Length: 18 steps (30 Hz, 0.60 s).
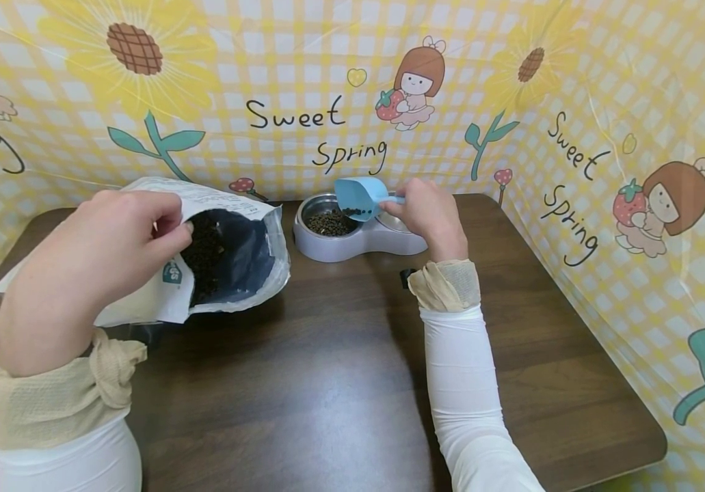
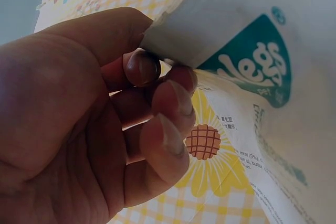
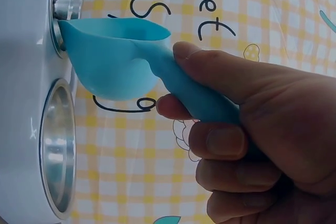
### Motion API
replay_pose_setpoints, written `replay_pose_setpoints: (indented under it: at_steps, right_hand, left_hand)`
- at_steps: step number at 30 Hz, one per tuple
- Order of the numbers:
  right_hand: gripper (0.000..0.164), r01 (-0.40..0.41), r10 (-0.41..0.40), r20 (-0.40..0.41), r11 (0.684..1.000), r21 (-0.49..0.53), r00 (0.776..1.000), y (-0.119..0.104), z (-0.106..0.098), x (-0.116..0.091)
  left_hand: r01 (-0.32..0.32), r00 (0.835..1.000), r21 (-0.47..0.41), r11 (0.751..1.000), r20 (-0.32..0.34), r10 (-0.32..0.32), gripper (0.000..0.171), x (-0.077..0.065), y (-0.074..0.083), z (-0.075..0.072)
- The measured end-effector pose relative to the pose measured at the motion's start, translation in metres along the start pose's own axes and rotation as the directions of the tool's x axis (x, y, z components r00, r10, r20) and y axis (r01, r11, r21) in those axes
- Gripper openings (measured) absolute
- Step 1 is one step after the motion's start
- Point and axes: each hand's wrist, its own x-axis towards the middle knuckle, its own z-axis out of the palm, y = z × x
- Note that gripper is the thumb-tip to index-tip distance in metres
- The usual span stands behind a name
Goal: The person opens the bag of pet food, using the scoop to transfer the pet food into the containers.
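My right hand (image 1: 429,215) grips the handle of a light blue scoop (image 1: 361,197), tilted over the left bowl (image 1: 329,222) of a pale double feeder (image 1: 342,251). A few dark pellets lie near the scoop's lip, and more brown kibble fills part of that bowl. In the right wrist view the feeder's other steel bowl (image 3: 59,149) shows bare metal. At the left, my left hand (image 1: 102,253) pinches the torn edge of a white food bag (image 1: 143,304) between thumb and fingers. The bag's mouth gapes to the right, showing its dark lining (image 1: 244,256) and dark pellets (image 1: 204,263).
Everything stands on a dark wood table (image 1: 327,383) with rounded corners. A yellow checked cloth (image 1: 290,48) with sunflowers and lettering hangs behind and along the sides. A small black object (image 1: 406,278) lies beside the right cuff, in front of the feeder.
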Motion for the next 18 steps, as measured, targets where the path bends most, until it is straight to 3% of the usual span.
replay_pose_setpoints:
  at_steps: [18]
  right_hand:
    - [0.033, 0.069, -0.073, -0.075, 0.996, -0.055, 0.995, -0.0029, 0.0015, -0.0009]
  left_hand:
    - [0.009, 1.0, -0.006, 1.0, 0.0, -0.009, 0.034, -0.0006, 0.0009, -0.0001]
